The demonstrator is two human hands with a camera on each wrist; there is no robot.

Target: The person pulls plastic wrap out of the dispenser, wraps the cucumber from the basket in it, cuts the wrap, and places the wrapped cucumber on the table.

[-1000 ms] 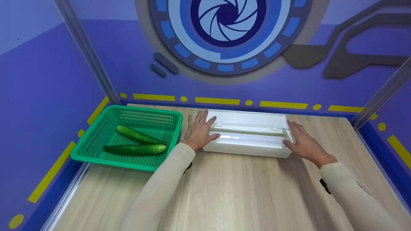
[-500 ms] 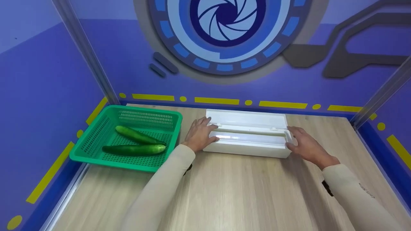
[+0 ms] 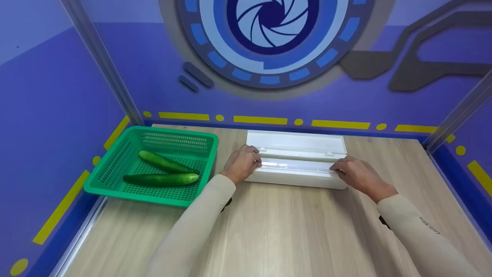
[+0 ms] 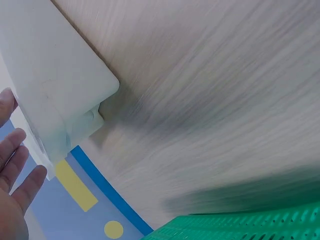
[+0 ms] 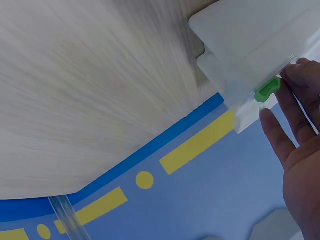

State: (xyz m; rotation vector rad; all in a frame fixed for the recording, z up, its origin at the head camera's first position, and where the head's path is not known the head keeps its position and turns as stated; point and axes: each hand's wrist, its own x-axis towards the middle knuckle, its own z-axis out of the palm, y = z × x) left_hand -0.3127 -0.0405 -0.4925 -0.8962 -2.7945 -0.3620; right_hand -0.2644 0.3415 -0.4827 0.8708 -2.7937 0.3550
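Note:
A white cling film box (image 3: 295, 181) lies near the back of the table, its lid (image 3: 296, 141) tipped back towards the wall. Inside, a shiny roll of cling film (image 3: 294, 165) runs the length of the box. My left hand (image 3: 240, 165) is bent over the left end, thumb and fingers pinching at the film's edge. At the other end, my right hand (image 3: 357, 175) has its thumb and fingertips together on the film. The right wrist view shows a small green piece (image 5: 268, 90) at the box end beside those fingers. The pinched film itself is mostly hidden.
Left of the box stands a green plastic basket (image 3: 152, 197) holding two cucumbers, one at the front (image 3: 161, 179) and one behind (image 3: 165, 161). Blue printed walls (image 3: 184, 96) close off the back and sides of the wooden table (image 3: 284, 231).
Both hands have gone from spread fingers at the box ends to bent fingers over the film. The right hand moved slightly left, inward over the box. Basket and cucumbers stay put.

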